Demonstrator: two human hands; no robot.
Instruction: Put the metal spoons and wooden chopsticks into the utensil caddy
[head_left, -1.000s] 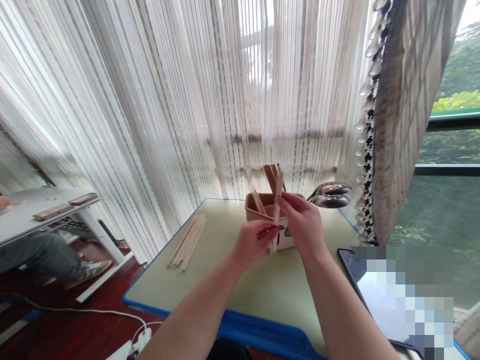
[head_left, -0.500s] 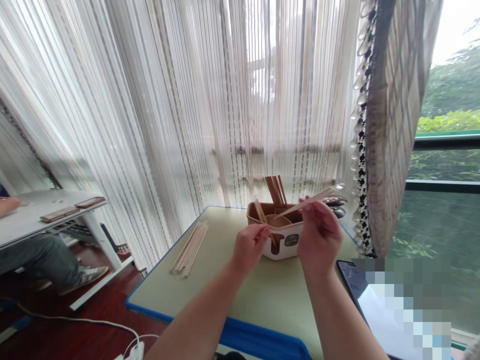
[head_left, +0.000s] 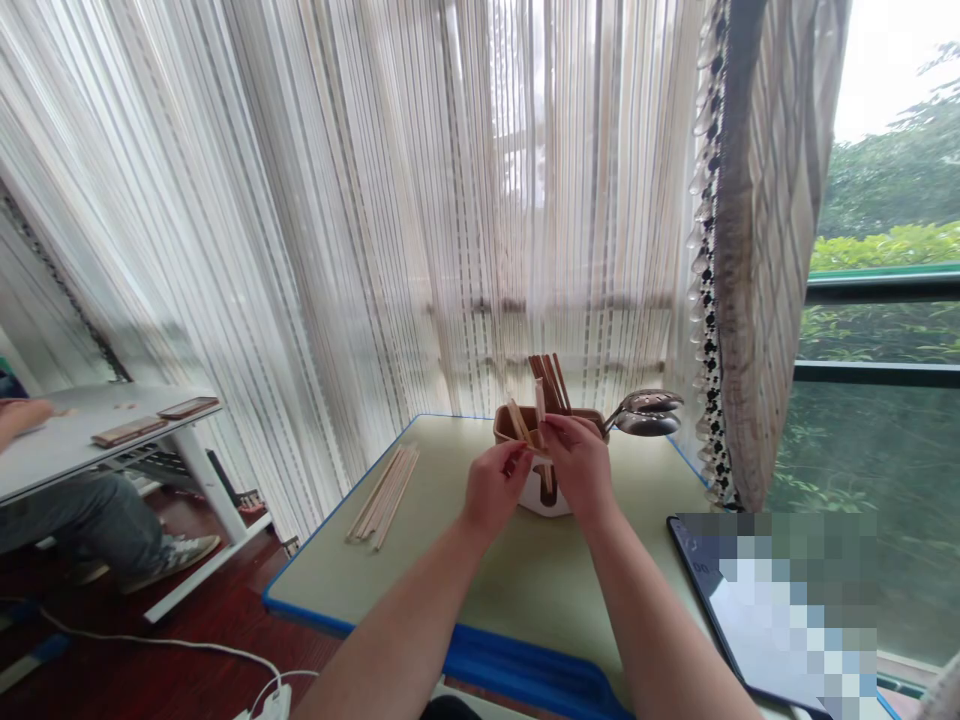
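Observation:
A brown-and-white utensil holder (head_left: 519,424) stands at the far side of the green table (head_left: 525,580). Several brown chopsticks (head_left: 549,381) stand upright in its back part, and two metal spoons (head_left: 646,413) stick out to its right. My right hand (head_left: 579,466) is closed in a pinch on a pale wooden chopstick (head_left: 540,402), held upright in front of the holder. My left hand (head_left: 493,486) is just to the left, fingers curled at the chopstick's lower end. A loose bundle of pale chopsticks (head_left: 384,492) lies on the table's left part.
A dark tablet (head_left: 757,610) lies at the table's right front. White string curtains hang behind the table and a patterned drape (head_left: 765,250) hangs at the right. At the left, another person's legs (head_left: 97,515) show under a white desk (head_left: 90,435). A white cable lies on the floor.
The chopstick was upright, then tilted out to the right, and is upright again close to the holder. My right hand has moved back left toward my left hand.

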